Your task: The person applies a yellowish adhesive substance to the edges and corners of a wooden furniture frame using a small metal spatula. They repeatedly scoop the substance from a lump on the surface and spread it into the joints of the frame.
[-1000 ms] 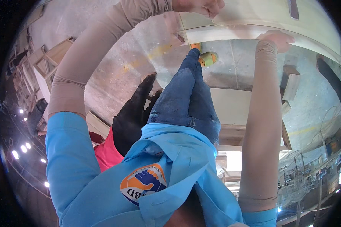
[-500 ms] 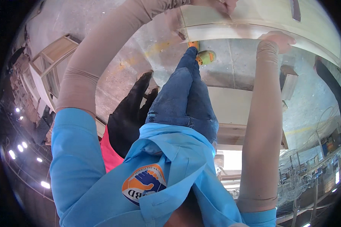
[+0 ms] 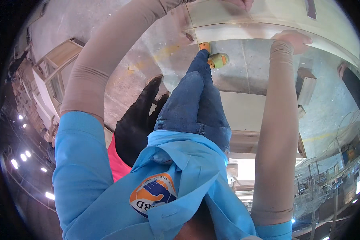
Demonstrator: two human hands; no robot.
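A large pale cream panel (image 3: 268,16) with a thick lighter front edge spans the top right. My right hand (image 3: 295,41) lies flat along that front edge, fingers stretched out and touching it. Over the panel's upper left part is my left hand (image 3: 241,3), cut by the top of the picture. Its visible fingers look bent and pressed together; whatever they hold, if anything, is hidden. A dark narrow strip (image 3: 311,9) shows on the panel, farther right.
A wooden frame unit (image 3: 60,56) stands on the concrete floor at left. A person in black trousers (image 3: 136,120) is close by on the left; another person's dark sleeve (image 3: 354,88) shows at right. A wooden block-like piece (image 3: 307,86) sits beyond my right forearm.
My left hand has shifted upward, so less of it shows. My right hand stays on the panel's edge. At the right rim, more of the other person's hand has come into view.
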